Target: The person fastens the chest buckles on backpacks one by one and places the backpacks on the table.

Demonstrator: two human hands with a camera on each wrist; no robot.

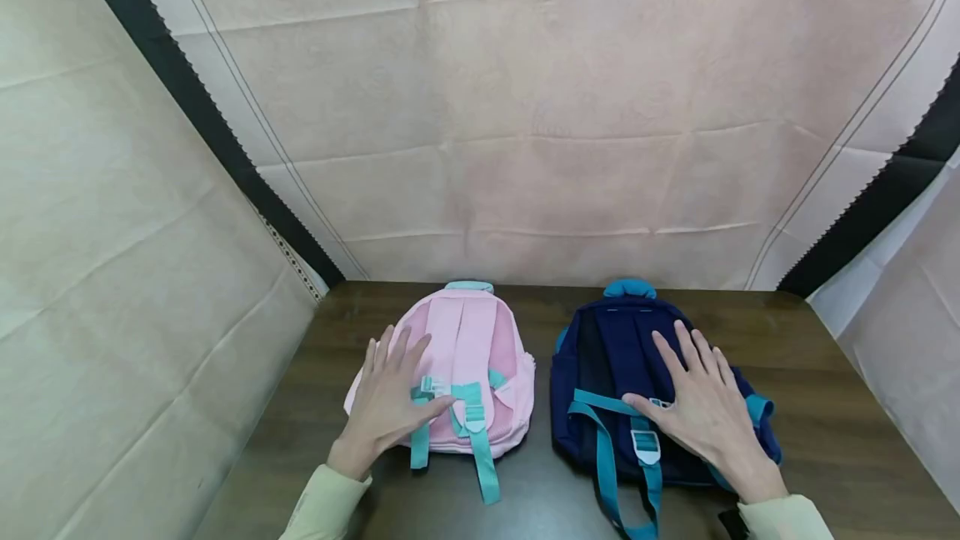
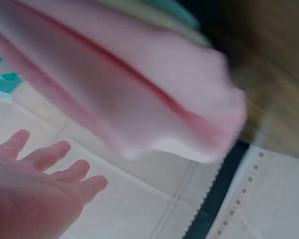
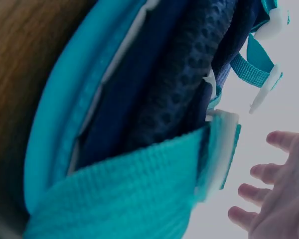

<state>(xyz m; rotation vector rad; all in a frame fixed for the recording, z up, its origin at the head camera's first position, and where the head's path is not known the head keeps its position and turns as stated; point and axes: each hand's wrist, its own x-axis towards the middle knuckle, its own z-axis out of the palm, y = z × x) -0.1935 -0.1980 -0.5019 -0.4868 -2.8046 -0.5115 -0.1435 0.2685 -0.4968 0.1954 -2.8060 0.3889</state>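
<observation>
Head view: hovering with left hand open and spread over pink backpack, gripping nothing. Hovering likewise with right hand open over navy backpack. Lying side by side on wood-grain surface, strap side up, pink on left, navy on right, trailing turquoise straps and blue straps toward near edge. Left wrist view: showing pink fabric close and blurred, with straightened fingers apart from it. Right wrist view: showing turquoise webbing and white buckle beside dark dotted mesh, with spread fingers clear of bag.

Creased off-white sheet walls with long black strips are forming a tent-like booth around a brown wood-grain tabletop.
</observation>
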